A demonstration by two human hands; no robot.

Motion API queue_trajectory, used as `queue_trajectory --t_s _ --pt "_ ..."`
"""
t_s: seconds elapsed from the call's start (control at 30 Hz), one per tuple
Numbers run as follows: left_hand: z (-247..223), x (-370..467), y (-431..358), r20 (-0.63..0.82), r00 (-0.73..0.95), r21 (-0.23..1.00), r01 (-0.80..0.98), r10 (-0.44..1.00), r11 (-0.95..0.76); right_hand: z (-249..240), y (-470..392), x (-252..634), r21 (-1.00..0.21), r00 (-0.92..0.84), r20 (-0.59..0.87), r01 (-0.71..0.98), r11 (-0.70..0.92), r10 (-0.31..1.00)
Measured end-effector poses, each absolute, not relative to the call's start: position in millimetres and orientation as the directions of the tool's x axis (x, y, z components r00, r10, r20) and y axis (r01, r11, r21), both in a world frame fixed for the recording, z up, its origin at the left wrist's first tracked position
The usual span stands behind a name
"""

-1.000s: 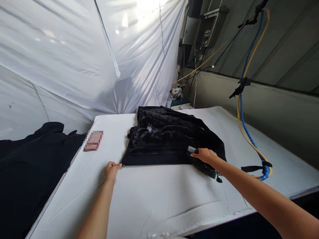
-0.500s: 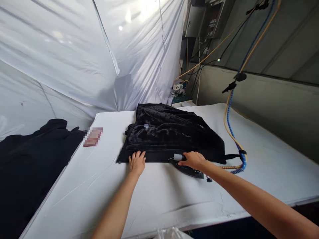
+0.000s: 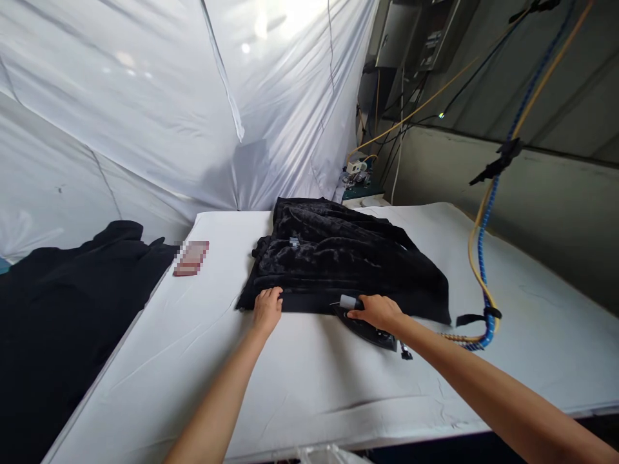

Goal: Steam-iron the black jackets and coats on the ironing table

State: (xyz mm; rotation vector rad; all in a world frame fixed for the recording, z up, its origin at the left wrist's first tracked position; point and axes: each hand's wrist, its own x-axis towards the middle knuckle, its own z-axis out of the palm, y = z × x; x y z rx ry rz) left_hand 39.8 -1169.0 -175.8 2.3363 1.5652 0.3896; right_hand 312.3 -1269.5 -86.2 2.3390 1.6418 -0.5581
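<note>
A black garment with a plush, fur-like inner side lies spread on a white-covered table, its smooth hem along the near edge. My left hand is at the left part of this hem, the fingers drawn together and curled on the fabric; the fingertips are partly hidden. With my right hand I grip the handle of a dark iron. The iron's pointed end touches or overlaps the hem, and its body lies over the white cover in front.
A blue hose and yellow cable hang on the right and run down towards the iron. Dark cloth is heaped beyond the table's left edge. A blurred reddish item lies at the table's left. White sheeting hangs behind.
The view has shifted slightly left. My left hand's fingers, spread on the hem before, are now drawn together. The iron stays near the same spot on the hem, and the hose has swung right.
</note>
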Motion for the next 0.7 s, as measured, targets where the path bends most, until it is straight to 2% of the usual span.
queue_trajectory --t_s 0.13,0.3,0.7 --pt "-184.7 46.2 -1165.8 -0.033 0.296 0.287 0.918 0.955 -0.275 -92.6 -1269.3 284.3 -0.051 0.259 -0.435 0.949 -0.311 0.862" --pt "-183.2 48.5 -1162.2 -0.073 0.293 0.215 0.938 0.953 -0.272 -100.5 -1258.0 266.7 -0.072 0.315 -0.446 0.92 -0.385 0.838" --pt "-179.9 41.3 -1160.6 -0.109 0.295 0.24 0.935 0.949 -0.262 -97.4 -1293.8 342.8 0.001 0.517 -0.426 0.821 -0.571 0.742"
